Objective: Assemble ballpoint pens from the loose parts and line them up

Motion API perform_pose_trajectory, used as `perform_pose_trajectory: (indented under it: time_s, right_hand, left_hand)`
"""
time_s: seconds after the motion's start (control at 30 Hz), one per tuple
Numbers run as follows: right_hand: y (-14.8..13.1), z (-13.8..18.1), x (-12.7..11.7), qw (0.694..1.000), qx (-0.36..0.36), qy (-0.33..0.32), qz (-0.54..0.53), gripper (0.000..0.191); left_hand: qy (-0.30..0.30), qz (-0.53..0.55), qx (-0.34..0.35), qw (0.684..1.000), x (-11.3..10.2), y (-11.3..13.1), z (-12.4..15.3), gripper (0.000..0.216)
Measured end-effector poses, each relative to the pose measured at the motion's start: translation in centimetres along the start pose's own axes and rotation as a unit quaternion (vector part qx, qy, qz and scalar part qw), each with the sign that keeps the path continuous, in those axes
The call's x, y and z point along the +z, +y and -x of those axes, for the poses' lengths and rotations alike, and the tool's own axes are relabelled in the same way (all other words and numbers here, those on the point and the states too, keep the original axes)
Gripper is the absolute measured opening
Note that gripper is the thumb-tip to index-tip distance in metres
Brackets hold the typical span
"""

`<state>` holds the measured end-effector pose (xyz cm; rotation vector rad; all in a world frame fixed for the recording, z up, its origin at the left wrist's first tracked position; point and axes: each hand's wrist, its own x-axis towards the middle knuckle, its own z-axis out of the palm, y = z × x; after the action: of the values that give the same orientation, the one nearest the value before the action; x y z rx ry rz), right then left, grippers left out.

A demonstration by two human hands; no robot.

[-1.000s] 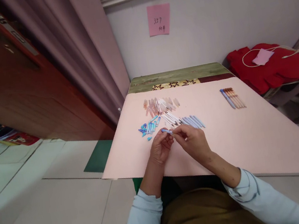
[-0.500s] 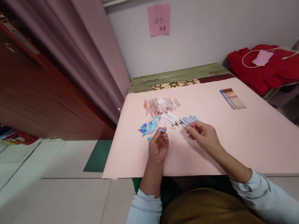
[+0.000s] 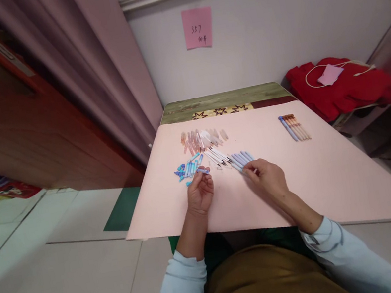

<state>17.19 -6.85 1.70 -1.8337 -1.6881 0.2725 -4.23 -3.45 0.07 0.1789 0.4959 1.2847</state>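
Right grip (image 3: 268, 176), drawn away from the left grip (image 3: 201, 193) pinching a blue tube (image 3: 203, 171), now pinches a pale barrel (image 3: 238, 166).

Blue pen section (image 3: 203, 171): short and tubular, held aslant, one end toward 10 o'clock, the other toward 4 o'clock. Pale blue barrels (image 3: 244, 156): slender, grouped side by side at 3 o'clock from the section, upper ends inclined toward 11 o'clock, some lower ends hidden from view.
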Motion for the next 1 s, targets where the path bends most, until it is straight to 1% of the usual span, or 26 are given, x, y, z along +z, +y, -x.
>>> perform_pose_trajectory:
  time_s: [0.1, 0.23, 0.37, 0.67, 0.9, 1.0]
  right_hand:
    - [-0.7, -0.5, 0.8, 0.998, -0.026, -0.03, 0.038, 0.02]
    - [-2.0, -1.5, 1.6, 0.994, -0.031, -0.071, 0.076, 0.022]
    - [-3.0, -2.1, 2.5, 0.991, -0.034, -0.094, 0.093, 0.022]
    - [-4.6, -2.9, 4.4, 0.984, -0.062, -0.123, 0.11, 0.027]
    - [-5.5, -3.8, 5.7, 0.979, -0.036, -0.136, 0.146, 0.025]
    - [-5.4, -4.0, 5.9, 0.976, -0.04, -0.139, 0.162, 0.024]
  left_hand:
    - [0.006, -0.002, 0.005, 1.0, 0.0, -0.1, -0.1, 0.017]
    - [0.014, -0.011, 0.01, 1.0, 0.0, -0.1, -0.2, 0.021]
    - [0.005, -0.014, 0.01, 1.0, -0.2, -0.1, -0.3, 0.021]
    - [0.003, -0.013, 0.003, 1.0, -0.2, 0.1, -0.4, 0.022]
    - [0.005, -0.006, 0.006, 1.0, 0.0, 0.1, -0.3, 0.021]
    - [0.005, -0.005, 0.006, 1.0, 0.0, 0.1, -0.3, 0.021]
